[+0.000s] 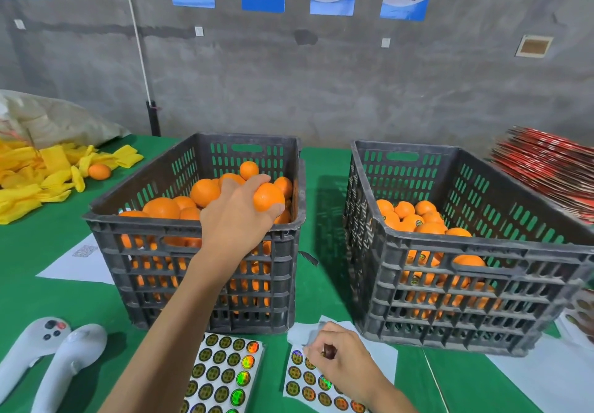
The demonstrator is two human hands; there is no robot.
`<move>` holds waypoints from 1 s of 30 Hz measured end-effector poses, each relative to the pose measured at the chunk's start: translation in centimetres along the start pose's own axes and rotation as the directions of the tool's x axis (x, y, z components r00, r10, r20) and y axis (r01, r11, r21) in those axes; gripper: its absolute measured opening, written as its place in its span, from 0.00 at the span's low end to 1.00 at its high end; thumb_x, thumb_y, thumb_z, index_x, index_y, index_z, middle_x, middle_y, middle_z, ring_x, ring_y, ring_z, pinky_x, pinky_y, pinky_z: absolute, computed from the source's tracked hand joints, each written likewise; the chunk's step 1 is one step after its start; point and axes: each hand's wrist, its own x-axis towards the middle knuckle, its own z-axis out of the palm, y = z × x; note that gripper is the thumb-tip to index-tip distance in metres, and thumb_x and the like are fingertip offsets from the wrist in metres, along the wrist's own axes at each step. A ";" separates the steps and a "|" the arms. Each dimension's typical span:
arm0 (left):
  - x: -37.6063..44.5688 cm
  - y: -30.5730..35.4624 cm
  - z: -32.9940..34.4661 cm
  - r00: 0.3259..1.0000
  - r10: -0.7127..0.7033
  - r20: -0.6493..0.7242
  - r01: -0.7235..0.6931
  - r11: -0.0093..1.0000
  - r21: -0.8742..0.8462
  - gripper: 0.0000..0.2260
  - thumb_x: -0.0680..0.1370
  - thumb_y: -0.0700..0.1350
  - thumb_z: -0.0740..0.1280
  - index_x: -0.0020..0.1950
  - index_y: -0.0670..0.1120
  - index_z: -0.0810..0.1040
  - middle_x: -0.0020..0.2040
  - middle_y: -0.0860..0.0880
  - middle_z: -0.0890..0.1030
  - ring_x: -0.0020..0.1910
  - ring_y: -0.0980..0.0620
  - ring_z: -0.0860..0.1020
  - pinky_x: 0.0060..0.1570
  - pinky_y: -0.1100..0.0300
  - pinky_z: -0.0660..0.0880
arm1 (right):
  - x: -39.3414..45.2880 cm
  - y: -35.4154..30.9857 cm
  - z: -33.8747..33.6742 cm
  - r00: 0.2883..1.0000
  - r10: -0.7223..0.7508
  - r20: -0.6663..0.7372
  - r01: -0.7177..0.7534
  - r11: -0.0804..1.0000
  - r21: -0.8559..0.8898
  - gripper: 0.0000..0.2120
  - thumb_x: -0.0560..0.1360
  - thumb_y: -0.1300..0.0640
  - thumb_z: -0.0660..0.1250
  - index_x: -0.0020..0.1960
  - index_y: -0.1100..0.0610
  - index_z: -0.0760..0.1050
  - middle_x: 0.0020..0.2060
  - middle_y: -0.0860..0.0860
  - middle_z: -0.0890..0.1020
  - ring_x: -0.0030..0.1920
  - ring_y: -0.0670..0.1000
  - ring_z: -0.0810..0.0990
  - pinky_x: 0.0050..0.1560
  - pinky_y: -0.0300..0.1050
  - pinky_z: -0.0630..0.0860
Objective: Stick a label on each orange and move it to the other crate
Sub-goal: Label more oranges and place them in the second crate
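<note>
Two dark plastic crates stand on a green table. The left crate (193, 226) is heaped with oranges. My left hand (236, 213) reaches into it and grips one orange (268, 196) at the crate's right side. The right crate (482, 245) holds several labelled oranges (414, 219). My right hand (342, 359) is curled over the right label sheet (302, 380) in front of the crates, fingertips pinching at a round label. A second label sheet (225, 371) lies to its left.
Two white hand controllers (54, 358) lie at the front left. A paper sheet (80, 261) lies left of the left crate. Yellow foam sleeves (35, 174) with a stray orange (99, 171) pile at the back left. Red flat cartons (546, 168) are stacked at the back right.
</note>
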 end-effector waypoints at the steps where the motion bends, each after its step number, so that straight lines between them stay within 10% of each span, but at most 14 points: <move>1: 0.0 0.0 0.1 1.000 0.003 -0.007 -0.003 1.000 -0.004 0.28 0.77 0.67 0.67 0.76 0.65 0.67 0.67 0.47 0.72 0.55 0.41 0.79 0.46 0.50 0.76 | 0.0 -0.1 0.0 1.000 0.007 -0.005 -0.008 1.000 -0.022 0.12 0.76 0.44 0.70 0.39 0.50 0.80 0.41 0.44 0.76 0.41 0.45 0.75 0.43 0.36 0.71; 9: 0.1 -0.2 0.3 0.999 0.019 -0.027 -0.019 1.000 0.013 0.28 0.77 0.68 0.66 0.75 0.66 0.67 0.66 0.47 0.73 0.52 0.43 0.80 0.39 0.55 0.72 | 0.6 -1.5 0.7 0.992 0.110 -0.055 -0.121 0.951 -0.284 0.14 0.71 0.39 0.64 0.42 0.48 0.78 0.47 0.41 0.77 0.47 0.38 0.74 0.37 0.25 0.65; 20: 0.1 -0.5 0.7 0.998 0.036 -0.056 -0.035 0.999 0.028 0.28 0.76 0.69 0.66 0.75 0.65 0.67 0.66 0.47 0.74 0.53 0.42 0.80 0.37 0.55 0.71 | 0.8 -3.0 -1.1 0.950 0.291 -0.111 -0.307 0.936 -0.173 0.08 0.81 0.51 0.56 0.50 0.53 0.72 0.44 0.52 0.83 0.45 0.53 0.82 0.50 0.52 0.78; 26: 0.1 -0.3 0.2 0.992 0.105 -0.068 -0.114 0.984 -0.138 0.28 0.75 0.66 0.70 0.74 0.66 0.68 0.63 0.51 0.72 0.52 0.47 0.78 0.43 0.51 0.77 | 3.0 -8.3 -5.6 0.901 0.161 -0.402 -0.157 0.987 0.042 0.08 0.85 0.53 0.55 0.48 0.51 0.67 0.37 0.52 0.78 0.33 0.50 0.83 0.34 0.50 0.82; 30: -1.0 0.0 0.0 0.971 0.206 -0.123 -0.236 0.916 -0.326 0.28 0.74 0.65 0.73 0.73 0.68 0.68 0.61 0.58 0.69 0.47 0.58 0.78 0.48 0.56 0.79 | 6.2 -14.0 -9.2 0.747 -0.174 -0.642 0.048 0.977 -0.209 0.11 0.85 0.49 0.56 0.48 0.51 0.72 0.34 0.47 0.78 0.32 0.47 0.78 0.32 0.49 0.77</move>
